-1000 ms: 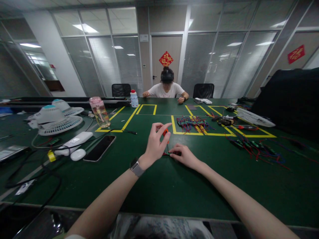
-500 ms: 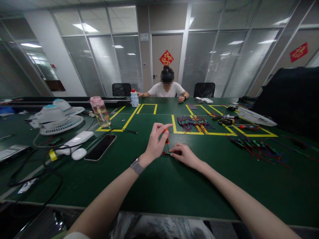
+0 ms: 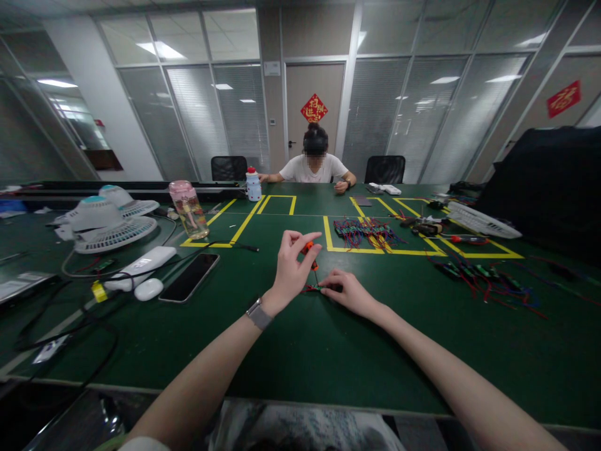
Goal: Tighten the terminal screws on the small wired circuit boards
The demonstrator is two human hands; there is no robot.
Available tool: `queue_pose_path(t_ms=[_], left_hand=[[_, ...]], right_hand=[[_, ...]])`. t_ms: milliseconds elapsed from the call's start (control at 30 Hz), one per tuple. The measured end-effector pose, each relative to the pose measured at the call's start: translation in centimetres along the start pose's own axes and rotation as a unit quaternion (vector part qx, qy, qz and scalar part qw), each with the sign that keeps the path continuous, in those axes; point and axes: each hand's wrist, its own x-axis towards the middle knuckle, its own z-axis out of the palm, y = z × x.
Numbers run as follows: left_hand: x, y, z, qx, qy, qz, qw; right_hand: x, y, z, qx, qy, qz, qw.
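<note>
My left hand (image 3: pixel 294 266) is closed round the orange and black handle of a screwdriver (image 3: pixel 314 265). The screwdriver stands nearly upright, its thin shaft reaching down to a small green circuit board (image 3: pixel 314 288) on the table. Red wire shows at the board's left end. With thumb and fingers, my right hand (image 3: pixel 345 291) pinches the right edge of the board against the tabletop. The fingers partly cover the board, so the exact spot under the screwdriver's tip is too small to make out.
Beyond my hands lies a bundle of wired circuit boards (image 3: pixel 366 233) by yellow tape; more wired boards (image 3: pixel 486 279) lie at right, near another screwdriver (image 3: pixel 469 240). A phone (image 3: pixel 190 277), a pink-lidded bottle (image 3: pixel 189 210) and fans (image 3: pixel 115 235) are at left. A person (image 3: pixel 314 166) sits opposite.
The left thumb and fingers have shifted slightly on the screwdriver handle, showing more of its orange top. The right hand and the board stay in place.
</note>
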Motion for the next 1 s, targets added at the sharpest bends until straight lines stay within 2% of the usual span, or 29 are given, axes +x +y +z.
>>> queue_pose_path(t_ms=[233,433,500,633,733,933,1000], left_hand=[[-0.13,-0.28,0.27,-0.110,-0.067,0.012,0.992],[-0.08,0.45,0.06,-0.016,-0.007,0.020,1.000],[-0.17,0.41,0.10,-0.005,-0.011,0.009,1.000],[-0.31,0.08,0.37,-0.072,-0.051,-0.013,0.996],[-0.26,-0.02,0.50,-0.111,-0.055,-0.020,0.992],[-0.02,0.33,0.15,-0.020,0.014,-0.014,1.000],[-0.01,0.35,0.03,0.000,0.019,-0.019,1.000]], right_hand=[[0.00,0.17,0.06,0.001,0.002,-0.006,1.000],[-0.01,0.03,0.03,-0.001,0.002,-0.001,1.000],[-0.02,-0.05,0.00,0.001,0.002,0.000,1.000],[-0.05,-0.08,-0.04,0.012,0.000,0.001,1.000],[-0.06,0.00,-0.02,0.010,-0.001,0.000,1.000],[-0.04,0.11,0.02,0.008,0.000,0.001,1.000],[-0.03,0.10,0.02,0.009,0.000,0.002,1.000]])
